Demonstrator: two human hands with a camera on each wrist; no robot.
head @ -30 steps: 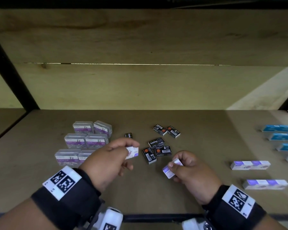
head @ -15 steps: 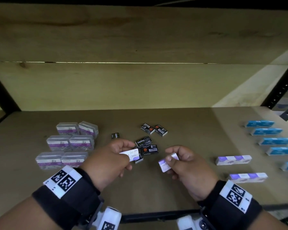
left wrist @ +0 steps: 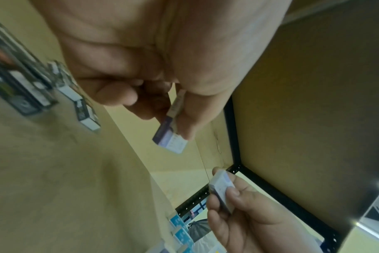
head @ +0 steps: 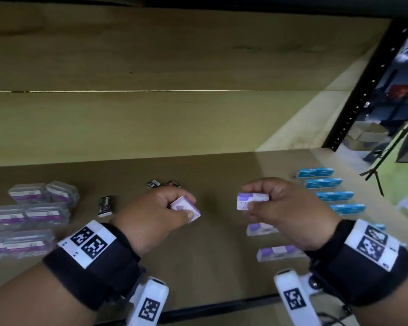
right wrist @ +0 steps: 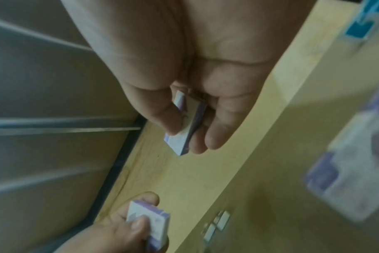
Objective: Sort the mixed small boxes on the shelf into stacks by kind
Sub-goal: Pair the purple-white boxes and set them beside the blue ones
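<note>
My left hand pinches a small white-and-purple box above the middle of the wooden shelf; the same box shows between thumb and fingers in the left wrist view. My right hand holds a second white-and-purple box, also seen as a flat box in the right wrist view. Below the right hand lie two long white-and-purple boxes. Small black boxes lie behind the left hand, partly hidden.
Clear plastic cases with purple labels stand grouped at the left. A column of blue boxes lies at the right. A black upright post bounds the shelf's right side, and a black rail marks its front edge.
The view has swung right. Both hands, each still holding its white-and-purple box, have moved right; the right hand now hovers over the long white-and-purple boxes.
</note>
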